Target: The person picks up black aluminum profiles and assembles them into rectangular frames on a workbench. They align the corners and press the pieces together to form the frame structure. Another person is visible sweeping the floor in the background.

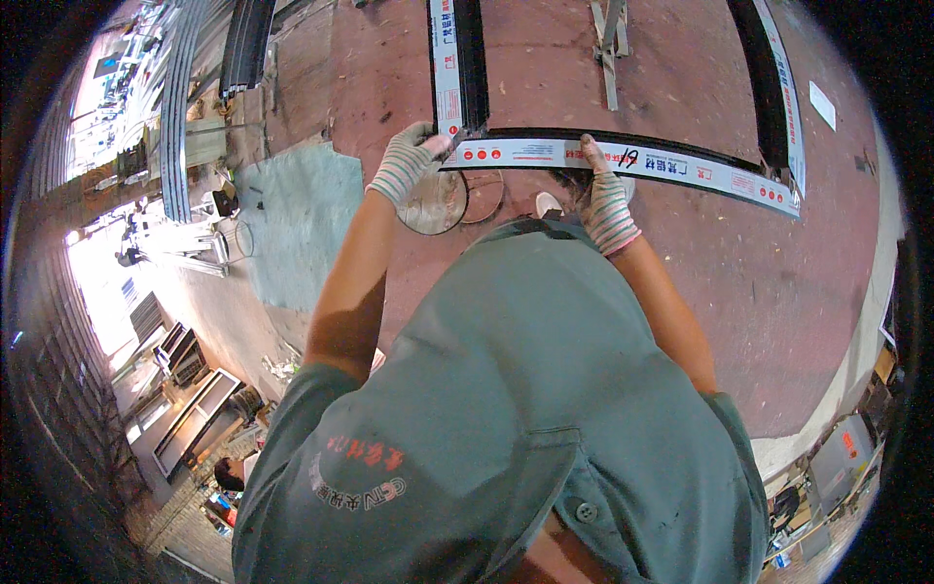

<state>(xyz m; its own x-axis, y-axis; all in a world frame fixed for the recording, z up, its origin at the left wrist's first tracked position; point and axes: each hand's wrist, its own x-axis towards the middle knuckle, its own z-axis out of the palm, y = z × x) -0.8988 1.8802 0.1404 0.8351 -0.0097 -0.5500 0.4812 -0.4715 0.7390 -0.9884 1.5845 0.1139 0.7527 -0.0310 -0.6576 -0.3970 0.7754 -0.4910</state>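
In front of me is a frame of dark aluminium profiles, its faces covered with white printed protective film. Its near bar point(533, 155) runs across just beyond my body and bears a handwritten mark. A left bar point(473, 66) and a right bar point(759, 80) run away from it, out past the top of the view. My left hand point(405, 166), in a striped knit glove, grips the near left corner, thumb on top. Gloved the same way, my right hand point(609, 204) holds the near bar around its middle; its thumb lies on the film and its fingers are partly hidden below.
A metal stand point(609, 55) shows inside the frame. Below the left corner is a round disc point(432, 203) beside a ring point(484, 196). Long profiles point(182, 109) extend along the left. A green sheet point(306, 219) covers part of the reddish floor point(730, 306). Another person point(230, 473) is at lower left.
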